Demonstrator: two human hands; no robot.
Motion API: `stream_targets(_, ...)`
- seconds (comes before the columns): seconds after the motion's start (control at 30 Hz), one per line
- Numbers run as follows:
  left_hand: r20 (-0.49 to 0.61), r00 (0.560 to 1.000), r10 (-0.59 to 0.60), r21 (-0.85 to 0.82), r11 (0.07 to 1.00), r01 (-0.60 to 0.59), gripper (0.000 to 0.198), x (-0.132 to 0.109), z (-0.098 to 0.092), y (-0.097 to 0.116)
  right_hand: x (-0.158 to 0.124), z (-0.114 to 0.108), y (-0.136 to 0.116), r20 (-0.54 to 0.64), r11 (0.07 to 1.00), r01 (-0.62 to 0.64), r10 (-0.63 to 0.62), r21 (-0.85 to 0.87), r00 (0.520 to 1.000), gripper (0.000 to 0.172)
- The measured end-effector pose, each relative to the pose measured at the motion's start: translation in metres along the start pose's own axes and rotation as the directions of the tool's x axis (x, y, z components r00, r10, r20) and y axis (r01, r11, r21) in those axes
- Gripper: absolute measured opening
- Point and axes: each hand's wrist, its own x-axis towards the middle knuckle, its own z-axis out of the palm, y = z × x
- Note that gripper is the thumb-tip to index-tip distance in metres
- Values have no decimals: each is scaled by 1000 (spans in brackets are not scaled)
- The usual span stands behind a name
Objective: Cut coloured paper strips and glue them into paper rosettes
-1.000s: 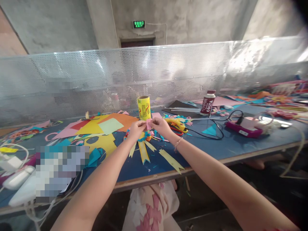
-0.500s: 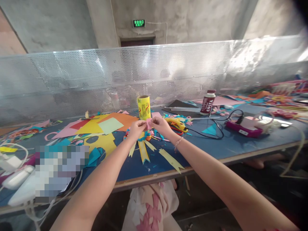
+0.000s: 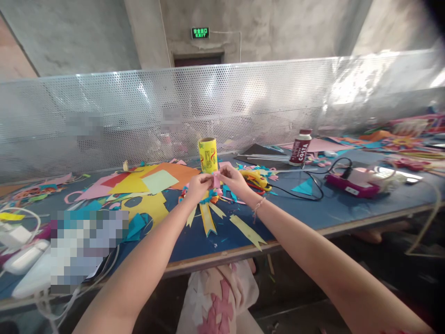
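A small strip of pink paper (image 3: 216, 181) is pinched between my two hands above the table. My left hand (image 3: 200, 188) grips its left side, and my right hand (image 3: 232, 178) holds it from the right, fingertips nearly meeting. Just below lies a paper rosette with a blue ruffled edge (image 3: 207, 199) and a pale yellow ribbon tail (image 3: 207, 221), partly hidden by my hands. A loose notched yellow strip (image 3: 246, 230) rests to the right of it. Behind my fingers stands a yellow cardboard tube (image 3: 207, 155).
Coloured paper sheets (image 3: 162, 178) spread on the left. A yellow glue gun (image 3: 256, 180) with a black cord lies right of my hands, near a brown bottle (image 3: 301, 148) and a purple power strip (image 3: 352, 185). A perforated metal screen (image 3: 139, 116) borders the table's back.
The pink paper has turned slightly between my fingertips and now hangs a little lower. Both hands stay in nearly the same place.
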Motion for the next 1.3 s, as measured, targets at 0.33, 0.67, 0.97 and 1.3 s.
stream_targets(0.33,22,999,29,22,999,-29,19,-3,1,4,-2,0,-9,39,990,-63,59,128,998,34)
stream_targets(0.67,36,998,52,44,998,-53,23,-3,2,6,-2,-1,-7,45,988,-72,67,139,997,32)
stream_targets(0.97,43,999,23,10,1000,-23,27,-4,2,5,-3,-1,-9,93,971,-116,98,209,991,32)
stream_targets(1.3,35,999,15,33,999,-16,26,-1,0,1,-3,-3,-12,65,982,-103,94,159,993,31)
